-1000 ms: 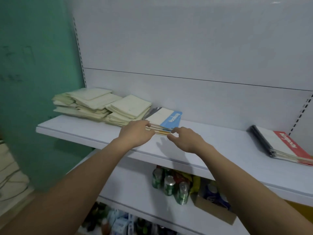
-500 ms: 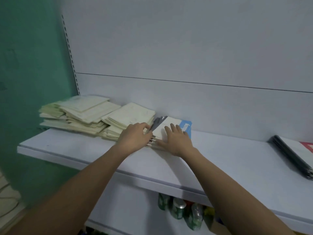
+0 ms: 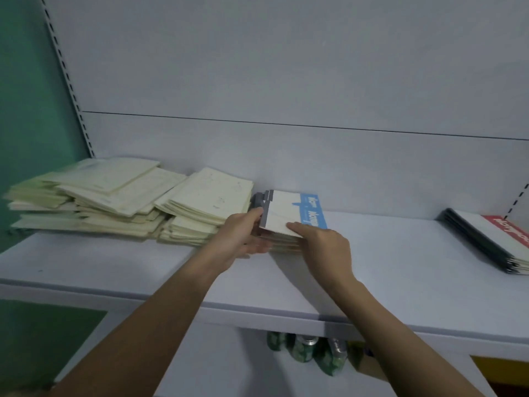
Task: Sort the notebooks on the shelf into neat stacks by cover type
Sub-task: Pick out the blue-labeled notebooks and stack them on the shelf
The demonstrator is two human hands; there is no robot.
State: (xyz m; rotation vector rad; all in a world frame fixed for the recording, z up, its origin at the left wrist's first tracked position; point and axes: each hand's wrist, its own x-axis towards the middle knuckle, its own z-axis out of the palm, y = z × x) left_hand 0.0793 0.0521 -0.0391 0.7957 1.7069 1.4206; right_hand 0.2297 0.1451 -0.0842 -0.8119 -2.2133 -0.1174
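Note:
A small stack of white notebooks with a blue title band (image 3: 289, 209) lies mid-shelf against the back panel. My left hand (image 3: 243, 236) grips the stack's left edge, thumb on top by the grey spine. My right hand (image 3: 323, 245) pinches the near corner of the top blue-banded notebook, which is raised slightly off those below. Loose, uneven piles of pale cream notebooks (image 3: 114, 202) fill the shelf's left end, touching the blue stack. A tidy stack of red-banded notebooks (image 3: 492, 239) sits at the far right.
The white shelf (image 3: 400, 276) has a bare stretch between the blue and red stacks. A green wall (image 3: 31, 124) bounds the left side. Below the shelf stand several green drink cans (image 3: 303, 351) and a cardboard box.
My right hand came off the top of the blue cover and now pinches its near corner, lifting it. My left hand stayed on the stack's left edge. The view moved closer.

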